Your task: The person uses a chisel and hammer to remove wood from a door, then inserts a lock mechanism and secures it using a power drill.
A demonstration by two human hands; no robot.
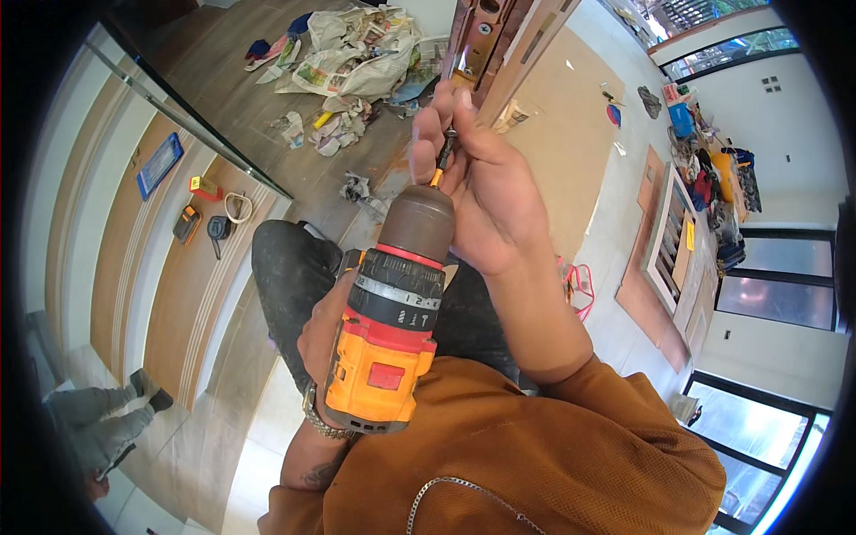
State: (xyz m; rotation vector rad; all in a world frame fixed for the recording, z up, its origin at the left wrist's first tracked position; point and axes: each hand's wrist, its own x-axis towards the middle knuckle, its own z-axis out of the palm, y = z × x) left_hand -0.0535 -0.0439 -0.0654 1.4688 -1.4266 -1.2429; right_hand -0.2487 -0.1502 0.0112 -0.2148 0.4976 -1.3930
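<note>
My left hand [323, 334] is wrapped round the body of an orange, red and black cordless drill [383, 357]. The drill points up and away, and a driver bit [440, 165] sticks out of its dark chuck [419, 223]. My right hand [486, 178] is closed about the bit's tip, palm towards me. Thumb and fingers pinch what looks like a small screw [450, 134], mostly hidden by them. Just beyond the fingertips stands a wooden door edge or frame [526, 62] with a brass-coloured hinge [481, 40] on it.
Crumpled sacks and paper scraps [357, 53] lie on the floor ahead. On wooden steps [169, 267] at left rest a tape measure [218, 227], a small box [205, 188] and a blue packet [160, 167]. Another person's legs [98, 415] show lower left. A frame [669, 236] lies at right.
</note>
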